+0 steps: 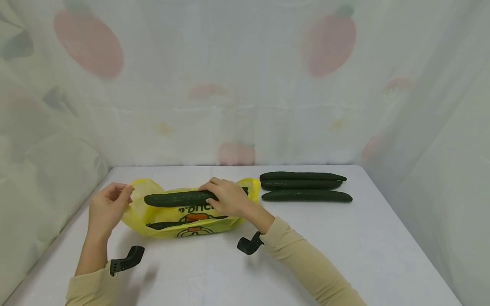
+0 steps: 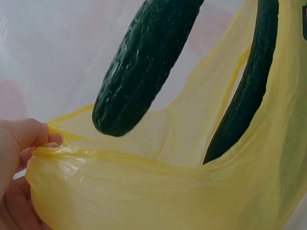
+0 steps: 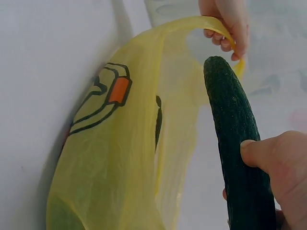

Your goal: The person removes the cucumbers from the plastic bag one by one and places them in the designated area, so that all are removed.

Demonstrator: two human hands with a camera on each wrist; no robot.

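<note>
So the cucumber (image 1: 180, 198) is lying pretty much level, long axis running straight across from one hand to the other, blunt tip aimed at the left hand (image 1: 106, 208). The right hand (image 1: 227, 196) has it by the other end: fingers curled over the top, thumb pressed on the side (the right wrist view shows the thumb on the bumpy skin), so they're clamped on it, not spread at all. The tip hangs just short of the left fingers, not touching them, right over the mouth of the yellow plastic bag (image 1: 183, 219).

Left hand fingers (image 2: 29, 136) are pinched together on the bag's handle loop, thumb against fingertips, lifting that edge so the bag gapes toward the cucumber. There's already a second cucumber (image 2: 249, 91) inside the bag, lying along the far wall from the left fingers.

Three more cucumbers (image 1: 304, 186) sit side by side on the tabletop (image 1: 344, 255) beyond the right hand, well apart from its fingers, all parallel to the held one.
</note>
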